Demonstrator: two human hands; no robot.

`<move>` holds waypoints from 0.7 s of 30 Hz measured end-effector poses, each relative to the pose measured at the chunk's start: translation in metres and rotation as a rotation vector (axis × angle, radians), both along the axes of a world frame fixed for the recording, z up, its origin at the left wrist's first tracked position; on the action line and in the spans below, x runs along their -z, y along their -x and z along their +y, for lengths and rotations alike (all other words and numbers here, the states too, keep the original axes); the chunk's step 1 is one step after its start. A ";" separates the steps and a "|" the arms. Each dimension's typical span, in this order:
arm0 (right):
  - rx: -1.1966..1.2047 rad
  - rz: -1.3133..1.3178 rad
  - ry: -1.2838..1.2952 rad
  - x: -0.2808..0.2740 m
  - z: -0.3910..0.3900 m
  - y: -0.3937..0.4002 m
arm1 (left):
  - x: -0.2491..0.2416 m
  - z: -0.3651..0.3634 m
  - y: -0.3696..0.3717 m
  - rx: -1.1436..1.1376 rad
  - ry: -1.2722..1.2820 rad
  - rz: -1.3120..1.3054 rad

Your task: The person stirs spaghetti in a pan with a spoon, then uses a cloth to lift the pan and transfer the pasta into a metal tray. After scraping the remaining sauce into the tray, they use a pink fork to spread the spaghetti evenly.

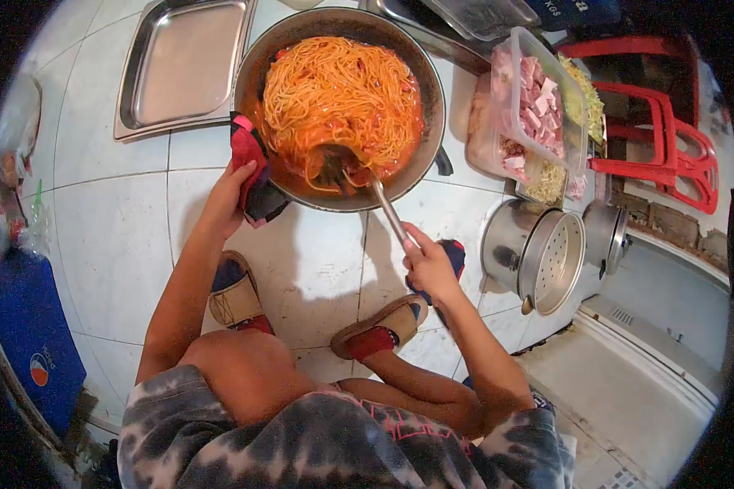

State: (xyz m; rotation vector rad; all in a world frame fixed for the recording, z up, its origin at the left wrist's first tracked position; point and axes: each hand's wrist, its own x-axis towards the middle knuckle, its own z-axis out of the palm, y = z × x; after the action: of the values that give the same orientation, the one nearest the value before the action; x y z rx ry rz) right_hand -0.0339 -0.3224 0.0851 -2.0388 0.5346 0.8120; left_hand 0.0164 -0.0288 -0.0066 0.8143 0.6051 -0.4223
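Near the top middle of the view, we see a spoon (pixel 390 210) with its head dipped among the noodles (pixel 342 94) and red sauce, in a wide round pan (pixel 437 106). The spoon's long axis lies slanted: its head points away from the person and toward the left, and its metal handle comes back over the near rim of the pan, down to the right. The right hand (pixel 432 267) has its fingers closed around this handle, so the head of the spoon lies ahead of the hand and to its left. The left hand (pixel 231 196) is clamped on a red and black cloth (pixel 249 159), which touches the left edge of the pan; we cannot tell if the fingers grip the rim through it. Beyond this hand, left of the pan, a shallow metal tray (pixel 183 61) lies on the floor (pixel 122 220). On the right side we find a clear box (pixel 577 130) with pink meat pieces (pixel 540 106), and nearer to us, a metal pot (pixel 506 244).
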 end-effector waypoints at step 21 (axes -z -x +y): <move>-0.598 -0.661 0.741 0.016 -0.014 -0.182 | -0.018 -0.002 0.000 0.059 -0.054 0.006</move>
State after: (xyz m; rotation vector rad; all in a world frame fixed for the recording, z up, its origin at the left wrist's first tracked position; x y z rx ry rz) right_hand 0.1483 -0.3368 0.0695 -3.0341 -0.2164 0.1919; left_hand 0.0162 -0.0311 0.0116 0.8845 0.6015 -0.4643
